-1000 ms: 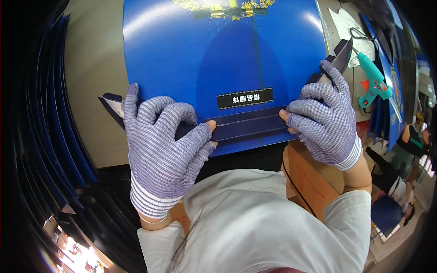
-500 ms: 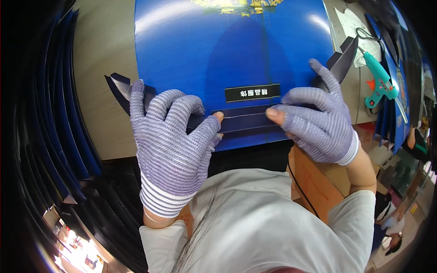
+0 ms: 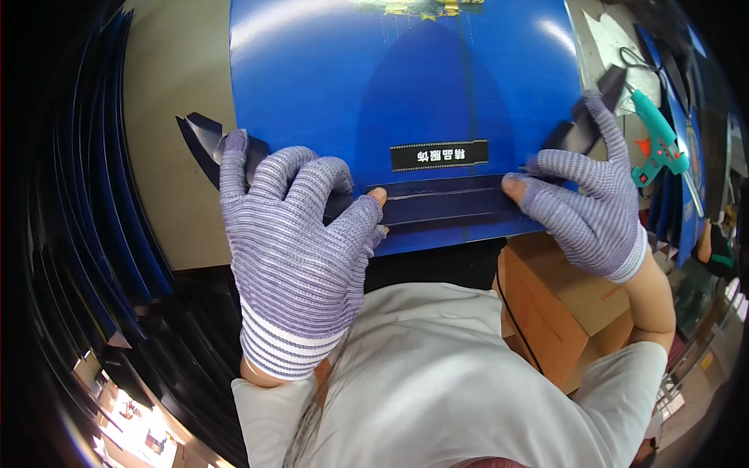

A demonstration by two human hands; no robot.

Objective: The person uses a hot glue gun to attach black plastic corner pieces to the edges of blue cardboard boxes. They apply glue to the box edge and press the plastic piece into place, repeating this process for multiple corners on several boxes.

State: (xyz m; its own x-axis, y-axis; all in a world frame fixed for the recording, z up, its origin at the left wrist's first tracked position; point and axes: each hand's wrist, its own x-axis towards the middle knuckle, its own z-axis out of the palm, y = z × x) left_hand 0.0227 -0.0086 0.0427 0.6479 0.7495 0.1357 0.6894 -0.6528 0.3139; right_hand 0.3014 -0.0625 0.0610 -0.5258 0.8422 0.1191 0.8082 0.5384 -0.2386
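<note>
A large glossy blue cardboard sheet [image 3: 312, 86] lies in front of me, with gold print at the far side and a small black label [image 3: 438, 155]. Along its near edge runs a long dark folded card strip [image 3: 445, 204], whose two ends angle away past my hands. My left hand [image 3: 292, 226], in a purple-and-white striped glove, is closed on the strip's left part, bare thumb tip on top. In a matching glove, my right hand [image 3: 589, 199] bends round the right part, bare thumb tip at the crease and one finger stretched along the far end. Their undersides are hidden.
A teal glue gun [image 3: 659, 140] with a cable lies right of the sheet, near white paper [image 3: 616, 47]. Stacked blue-black folded panels [image 3: 105, 179] stand at the left. Below the table's right side is an open cardboard box [image 3: 546, 300].
My right hand has slid to the right along the strip, away from my left hand. The sheet has shifted slightly, its near right side turning a little away. My left hand has barely moved.
</note>
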